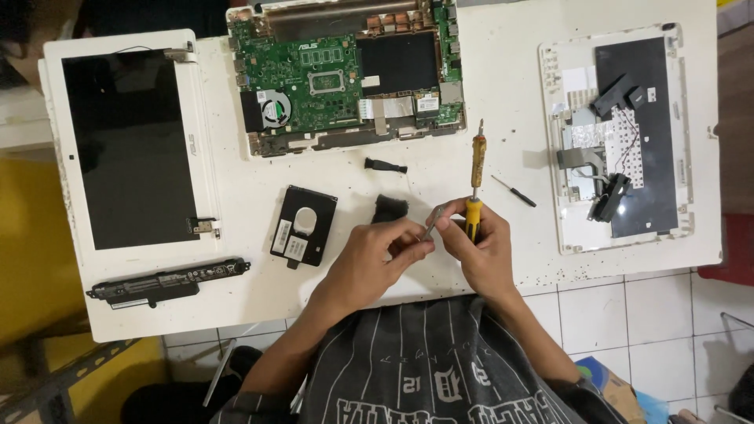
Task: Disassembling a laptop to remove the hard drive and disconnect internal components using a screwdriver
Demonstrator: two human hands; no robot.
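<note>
Head view, item by item, of a white table (503, 118) carrying a laptop taken apart

Left hand (377, 255): fingers closed together on a small grey metal piece (431, 224), held just above the table's near edge, in front of the body

Right hand (481, 239): clamped round the yellow and black handle of a screwdriver (475, 188), which stands nearly upright with its amber end pointing away; the fingertips also touch the metal piece, so both hands meet on it

Step in hand, as a judgement: working on the small metal piece with the screwdriver. What the tool's tip engages is hidden by the fingers. The next move seems to call for a steady pinch by the left hand while the right turns the tool

Nearby:
- hard drive (302, 226), black, flat, just left of the left hand
- small black block (389, 208), just beyond the left hand
- small black part (386, 166), further back
- thin screwdriver (514, 191), lying right of the hands
- open base with green circuit board (314, 74) and fan (274, 108), far centre
- screen panel (129, 145), far left
- long black battery (169, 279), near left
- keyboard cover (620, 137), face down, far right
</note>
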